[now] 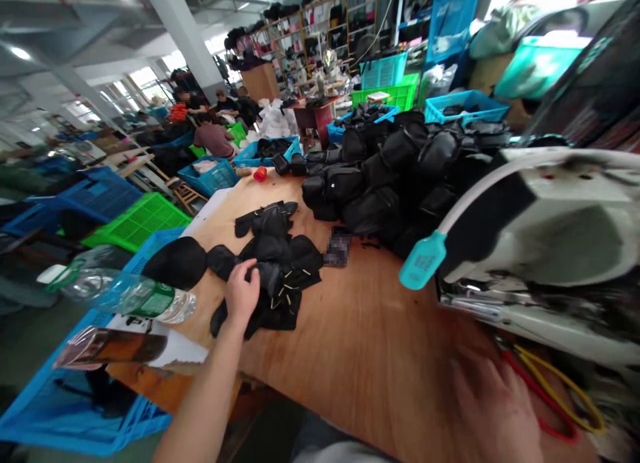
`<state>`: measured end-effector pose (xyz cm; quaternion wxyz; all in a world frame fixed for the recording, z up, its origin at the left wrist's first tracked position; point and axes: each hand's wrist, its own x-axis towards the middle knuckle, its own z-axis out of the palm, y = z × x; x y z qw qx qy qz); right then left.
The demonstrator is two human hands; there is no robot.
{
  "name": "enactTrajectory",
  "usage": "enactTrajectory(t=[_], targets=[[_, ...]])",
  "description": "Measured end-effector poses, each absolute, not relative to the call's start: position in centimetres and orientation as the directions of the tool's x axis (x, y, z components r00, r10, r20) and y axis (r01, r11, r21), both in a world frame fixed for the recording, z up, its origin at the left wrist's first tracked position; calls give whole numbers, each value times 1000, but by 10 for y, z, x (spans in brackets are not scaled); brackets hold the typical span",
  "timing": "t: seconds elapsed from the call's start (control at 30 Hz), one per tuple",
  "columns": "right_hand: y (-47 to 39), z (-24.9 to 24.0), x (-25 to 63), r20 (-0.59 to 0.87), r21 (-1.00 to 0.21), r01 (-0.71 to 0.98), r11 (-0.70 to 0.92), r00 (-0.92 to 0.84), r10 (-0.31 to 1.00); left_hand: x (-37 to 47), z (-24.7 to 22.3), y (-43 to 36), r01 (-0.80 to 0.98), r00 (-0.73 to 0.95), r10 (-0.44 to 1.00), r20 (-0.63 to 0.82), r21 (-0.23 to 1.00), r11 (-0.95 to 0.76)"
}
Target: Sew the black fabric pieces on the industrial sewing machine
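My left hand [243, 290] is on a heap of black fabric pieces [273, 243] on the wooden table, its fingers curled over the edge of a dark piece. Some of these pieces show pale yellowish edge strips. My right hand [495, 403] hovers or rests over the table's right front, smeared by motion, so its fingers do not show clearly. Just right of it are a red and a yellow loop handle [560, 390], partly out of sight under the sewing machine [565, 230]. A turquoise tag-like piece [424, 260] hangs from a pale curved tube on the machine.
A large pile of black pouches [370, 176] covers the table's back right. At left, a plastic bottle [145, 296] and a brown-filled clear pack [120, 346] lie beside a blue crate [85, 436]. A small red-orange object [259, 174] sits at the far edge. People work farther back.
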<state>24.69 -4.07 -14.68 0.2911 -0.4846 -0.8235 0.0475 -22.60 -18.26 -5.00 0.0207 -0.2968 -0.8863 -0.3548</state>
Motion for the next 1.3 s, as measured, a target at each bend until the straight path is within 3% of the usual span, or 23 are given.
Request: enactTrajectory(t=[0.1,0.3,0.43,0.57,0.67,0.8,0.83,0.9,1.0,1.07,1.17,1.23,1.3], targets=[[-57,-154,218,492,-270,725,634,-462,738,-290,-47,-186,357,-922,372,103,597,719],[-59,-163,209,526,-203,748,632,-461,714,-323,-82,-184,234,-912,375,-166,539,809],[-59,-162,210,501,-215,760,613,-453,738,-322,-86,-183,217,-915,364,-172,551,806],[-59,-166,212,487,-257,760,597,-432,759,-316,-57,-193,213,-939,334,-83,623,753],[-61,-167,212,425,-373,745,553,-393,816,-295,-16,-210,231,-947,321,14,723,651],[-73,-137,187,127,-749,578,324,-355,926,-232,45,-235,231,-891,453,23,883,409],[-77,-123,174,42,-839,483,252,-405,913,-211,56,-239,128,-860,509,-29,954,271],[-86,-90,146,-63,-956,267,123,-594,802,-168,68,-242,-72,-767,626,-142,988,136],[-94,-45,108,-44,-990,-31,-137,-856,516,-118,61,-234,-243,-450,851,-271,954,175],[-96,-30,98,-49,-958,-36,-283,-956,289,-104,46,-223,-303,-365,894,-261,941,151],[-96,-29,114,-76,-895,65,-442,-997,9,-108,21,-203,-321,-499,838,-219,945,56],[-93,-37,142,-133,-841,128,-525,-991,-29,-118,4,-192,-300,-587,776,-230,952,55],[-86,-44,177,-232,-837,136,-531,-965,118,-122,-13,-182,-282,-586,764,-270,952,119]])
